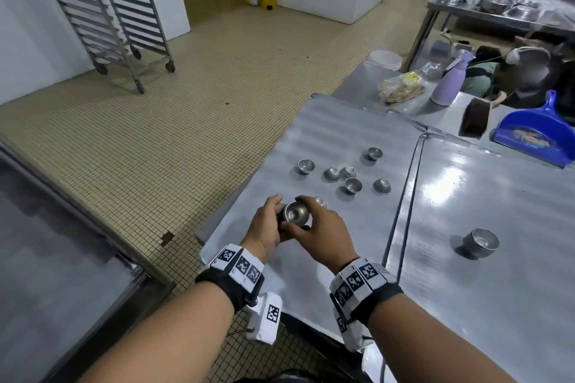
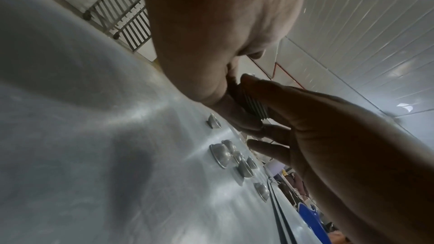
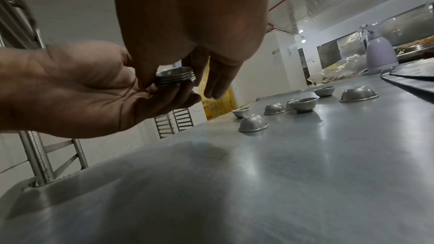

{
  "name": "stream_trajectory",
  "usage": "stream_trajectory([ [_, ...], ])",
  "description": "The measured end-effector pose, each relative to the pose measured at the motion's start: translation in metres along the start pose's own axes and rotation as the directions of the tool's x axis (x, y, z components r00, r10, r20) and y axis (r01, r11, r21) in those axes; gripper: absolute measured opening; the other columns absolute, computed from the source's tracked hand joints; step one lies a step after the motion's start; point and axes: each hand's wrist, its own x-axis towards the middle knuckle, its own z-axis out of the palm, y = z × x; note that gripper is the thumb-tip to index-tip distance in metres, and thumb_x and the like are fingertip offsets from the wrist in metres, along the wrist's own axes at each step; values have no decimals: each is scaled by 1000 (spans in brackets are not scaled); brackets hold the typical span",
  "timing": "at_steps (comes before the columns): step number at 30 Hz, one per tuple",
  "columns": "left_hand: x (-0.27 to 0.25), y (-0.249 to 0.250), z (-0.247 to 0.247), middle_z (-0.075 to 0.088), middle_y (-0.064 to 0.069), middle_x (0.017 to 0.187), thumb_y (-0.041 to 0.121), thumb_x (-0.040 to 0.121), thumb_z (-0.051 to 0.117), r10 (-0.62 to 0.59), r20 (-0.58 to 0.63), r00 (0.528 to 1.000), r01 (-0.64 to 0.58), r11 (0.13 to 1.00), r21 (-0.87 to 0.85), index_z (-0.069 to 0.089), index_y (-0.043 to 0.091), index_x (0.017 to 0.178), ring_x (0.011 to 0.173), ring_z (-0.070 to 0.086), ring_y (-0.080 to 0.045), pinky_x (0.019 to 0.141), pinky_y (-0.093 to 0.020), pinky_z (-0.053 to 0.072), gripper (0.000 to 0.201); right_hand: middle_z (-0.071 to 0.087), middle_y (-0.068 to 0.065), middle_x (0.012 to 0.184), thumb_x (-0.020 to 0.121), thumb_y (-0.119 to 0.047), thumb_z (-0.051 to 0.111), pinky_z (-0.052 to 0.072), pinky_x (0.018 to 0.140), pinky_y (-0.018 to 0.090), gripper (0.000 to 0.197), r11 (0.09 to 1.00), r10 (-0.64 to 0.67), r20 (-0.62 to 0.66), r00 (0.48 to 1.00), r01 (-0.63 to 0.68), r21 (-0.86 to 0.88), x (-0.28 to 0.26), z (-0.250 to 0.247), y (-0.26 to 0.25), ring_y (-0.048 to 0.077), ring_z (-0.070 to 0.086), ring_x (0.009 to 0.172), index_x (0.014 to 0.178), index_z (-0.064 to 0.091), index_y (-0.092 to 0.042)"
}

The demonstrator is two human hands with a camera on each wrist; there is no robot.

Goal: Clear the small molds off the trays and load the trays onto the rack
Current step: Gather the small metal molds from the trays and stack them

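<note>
Both hands meet over the near part of the left tray (image 1: 326, 134), holding a nested stack of small metal molds (image 1: 295, 213). My left hand (image 1: 273, 218) cups the stack (image 3: 176, 77) from below, fingers curled round it. My right hand (image 1: 311, 221) pinches its rim from above with thumb and fingers; the stack's ribbed edge (image 2: 254, 106) shows between the hands. Several loose molds (image 1: 353, 185) lie scattered on the left tray, some upside down, and one (image 1: 320, 202) sits just behind my right hand. A second stack of molds (image 1: 480, 241) stands on the right tray (image 1: 497, 190).
The wheeled tray rack (image 1: 99, 9) stands across the tiled floor at the far left. Beyond the trays are a purple spray bottle (image 1: 448, 84), a bag of bread (image 1: 401, 87), a brush (image 1: 476, 118) and a blue dustpan (image 1: 535, 134). A person (image 1: 522, 71) sits at the far right.
</note>
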Motion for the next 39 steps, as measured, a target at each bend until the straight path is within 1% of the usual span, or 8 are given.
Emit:
stream_trajectory([
  [6, 9, 6, -18, 71, -24, 95, 27, 99, 53, 38, -121, 992, -40, 999, -14, 67, -8, 103, 83, 73, -33, 72, -38, 61, 38, 64, -9, 123, 87, -54, 60, 49, 90, 30, 51, 999, 35, 29, 999, -35, 1, 10, -1, 18, 10, 61, 109, 131, 57, -27],
  [9, 12, 5, -24, 63, -21, 94, 7, 93, 65, 83, -170, 982, -61, 990, 126, 66, -10, 93, 76, 75, -32, 71, -31, 62, 17, 64, -4, 118, 91, -44, 56, 47, 82, 32, 31, 986, 153, 36, 988, -150, -77, 24, -4, 38, 20, 64, 105, 117, 62, -26],
  [12, 14, 0, -28, 59, -19, 92, -4, 94, 59, 109, -184, 977, -58, 963, 263, 64, -10, 91, 73, 74, -30, 62, -23, 59, 8, 60, 4, 129, 97, -40, 48, 45, 88, 36, 35, 956, 234, 136, 963, -202, -214, 40, -9, 53, 28, 59, 114, 126, 56, -23],
  [18, 17, 1, -21, 70, -14, 83, 4, 92, 58, 133, -175, 975, -24, 856, 516, 67, -4, 100, 65, 75, -23, 52, -22, 52, 15, 49, 11, 141, 98, -28, 46, 44, 101, 39, 49, 941, 253, 320, 913, -156, -299, 64, -6, 64, 31, 52, 126, 147, 41, -26],
  [25, 21, 11, -15, 70, -12, 77, 5, 91, 59, 153, -170, 973, -31, 825, 564, 67, -5, 98, 60, 73, -19, 49, -21, 49, 15, 64, 15, 109, 96, -28, 46, 40, 72, 35, 19, 942, 245, 249, 937, -170, -288, 66, 10, 74, 36, 61, 99, 107, 54, -15],
  [29, 24, 11, -10, 70, -13, 76, 5, 89, 59, 150, -163, 975, -29, 818, 575, 68, -3, 96, 60, 73, -20, 49, -21, 49, 13, 59, 15, 119, 95, -19, 48, 47, 82, 39, 30, 949, 200, 270, 942, -118, -292, 59, 7, 76, 38, 61, 105, 123, 55, -12],
  [32, 26, 8, -7, 69, -13, 75, 4, 89, 59, 147, -156, 977, -31, 816, 577, 68, -3, 95, 61, 73, -21, 50, -22, 50, 13, 52, 12, 119, 91, -16, 52, 45, 79, 37, 18, 955, 182, 274, 944, -103, -280, 53, 7, 77, 37, 60, 101, 107, 57, -9],
  [39, 26, 3, -6, 70, -16, 79, 1, 91, 58, 153, -126, 980, -51, 807, 588, 69, -3, 96, 64, 74, -22, 51, -24, 51, 13, 47, 13, 137, 92, -14, 54, 46, 89, 41, 44, 971, 199, 214, 956, -162, -178, 41, 4, 76, 40, 59, 110, 136, 47, -13],
])
